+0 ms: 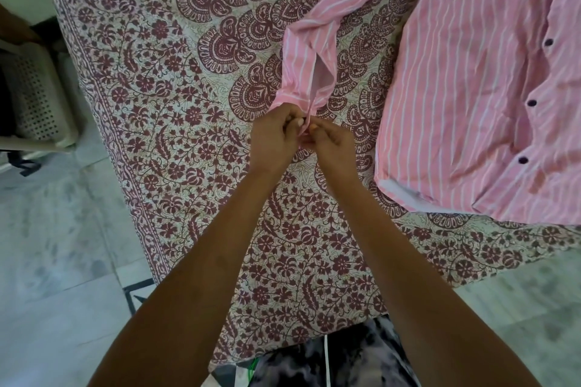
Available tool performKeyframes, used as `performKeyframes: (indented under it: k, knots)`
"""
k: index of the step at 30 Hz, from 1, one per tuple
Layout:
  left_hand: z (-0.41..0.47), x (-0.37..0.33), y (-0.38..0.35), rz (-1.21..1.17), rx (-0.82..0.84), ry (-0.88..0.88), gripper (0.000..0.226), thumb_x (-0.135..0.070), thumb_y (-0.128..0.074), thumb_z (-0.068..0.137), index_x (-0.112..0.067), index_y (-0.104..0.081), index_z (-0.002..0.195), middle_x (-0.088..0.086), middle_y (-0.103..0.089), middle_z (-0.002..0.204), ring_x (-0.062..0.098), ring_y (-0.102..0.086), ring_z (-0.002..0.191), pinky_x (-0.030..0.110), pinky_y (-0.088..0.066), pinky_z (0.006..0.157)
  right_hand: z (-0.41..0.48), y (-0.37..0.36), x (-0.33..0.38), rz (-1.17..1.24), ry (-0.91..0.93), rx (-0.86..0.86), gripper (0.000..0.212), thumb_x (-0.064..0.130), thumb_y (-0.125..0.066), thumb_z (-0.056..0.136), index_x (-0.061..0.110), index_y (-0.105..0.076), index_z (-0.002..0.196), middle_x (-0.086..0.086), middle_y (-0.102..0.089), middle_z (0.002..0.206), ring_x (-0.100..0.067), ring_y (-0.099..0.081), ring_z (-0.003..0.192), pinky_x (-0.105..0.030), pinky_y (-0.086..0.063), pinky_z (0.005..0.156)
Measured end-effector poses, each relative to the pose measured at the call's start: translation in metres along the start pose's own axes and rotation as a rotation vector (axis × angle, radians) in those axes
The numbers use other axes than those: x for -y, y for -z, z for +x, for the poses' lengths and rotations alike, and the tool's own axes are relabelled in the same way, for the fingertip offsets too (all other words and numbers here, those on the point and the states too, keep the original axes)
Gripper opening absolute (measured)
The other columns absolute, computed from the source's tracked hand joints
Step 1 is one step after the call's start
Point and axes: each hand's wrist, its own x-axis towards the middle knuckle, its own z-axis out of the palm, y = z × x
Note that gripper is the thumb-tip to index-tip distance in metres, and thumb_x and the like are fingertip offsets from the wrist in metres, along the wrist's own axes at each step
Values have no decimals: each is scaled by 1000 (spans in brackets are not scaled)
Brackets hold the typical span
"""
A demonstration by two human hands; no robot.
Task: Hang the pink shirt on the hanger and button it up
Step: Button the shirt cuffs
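The pink shirt with white stripes lies spread on the bed at the right, its front closed by a row of dark buttons. One sleeve stretches left and down across the bedspread, its slit gaping open. My left hand and my right hand meet at the cuff, both pinching its edges between the fingertips. The end of the cuff is hidden under my fingers. No hanger is in view.
A bedspread printed with maroon flowers and paisley covers the bed. A pale perforated plastic chair stands at the left on the grey tiled floor. The bed's near edge runs just in front of my legs.
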Motion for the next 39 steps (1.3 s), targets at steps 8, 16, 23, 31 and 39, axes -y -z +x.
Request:
performKeyframes:
  k: [8,16,23,31,39]
  knots:
    - [0,5,-7,-364,147,241,11,-1,-56,86,-5,-65,92,4,-65,83,7,-61,73,20,-51,70,0,6,0,-96,95,-204,5,1,-66,78,2,-69,82,1,-65,66,2,-59,56,-15,-51,60]
    - [1,8,-7,-526,201,343,16,5,-54,87,0,-64,98,8,-66,88,12,-63,79,27,-55,79,-7,4,-7,-390,305,-239,9,14,-66,82,5,-66,81,-4,-68,72,-14,-65,64,-28,-55,61]
    - [11,-2,0,-552,161,385,21,2,-54,88,-5,-66,104,7,-67,103,13,-69,79,25,-58,75,8,1,-3,-575,413,-249,16,25,-63,86,9,-66,86,-4,-68,78,-9,-59,63,-27,-52,59]
    - [12,-18,-9,-675,66,625,12,-6,-63,85,-9,-65,74,14,-63,78,21,-62,72,23,-58,68,5,2,-8,-637,501,-304,9,16,-62,83,7,-64,82,-7,-67,77,-20,-61,61,-29,-47,53]
    - [6,-25,-14,-737,14,597,11,-4,-58,88,-12,-62,81,7,-58,70,10,-55,59,17,-53,58,1,1,-12,-398,359,-312,8,14,-63,85,7,-65,89,-3,-69,78,-9,-62,66,-26,-54,64]
